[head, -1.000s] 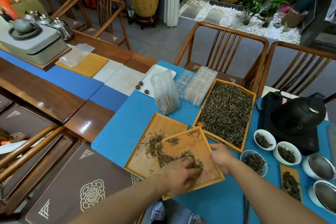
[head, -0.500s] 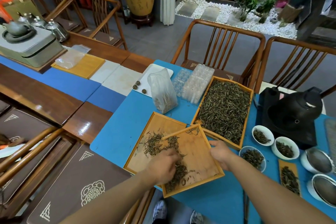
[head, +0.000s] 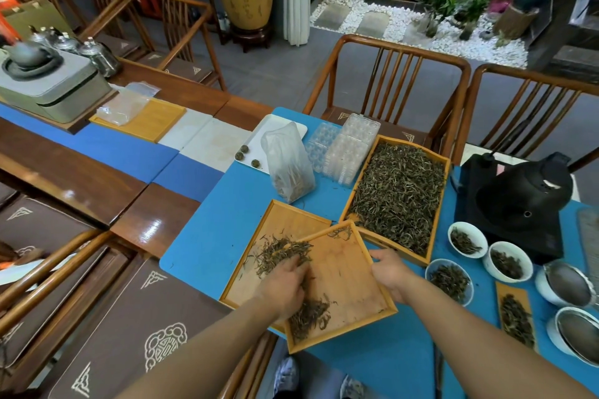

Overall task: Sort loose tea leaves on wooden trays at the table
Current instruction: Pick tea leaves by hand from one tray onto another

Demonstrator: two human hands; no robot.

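Note:
A small wooden tray [head: 350,282] lies tilted over a second flat tray [head: 285,223] on the blue mat. My right hand [head: 390,272] grips the small tray's right rim. My left hand [head: 285,288] rests palm down on its left edge, fingers in the loose tea leaves [head: 278,253] that spill onto the lower tray. Another clump of leaves [head: 308,317] lies at the small tray's near corner. A larger tray full of tea [head: 398,194] stands behind, to the right.
A clear bag of tea [head: 288,165] and plastic blister moulds [head: 350,149] stand behind the trays. White bowls of tea [head: 466,240], strainers [head: 567,282] and a black kettle stove [head: 518,201] crowd the right. Wooden chairs [head: 389,81] line the table's far side.
My left hand swept the leaves leftward across the small tray, pushing them over its left edge onto the lower tray. My right hand kept its hold on the rim.

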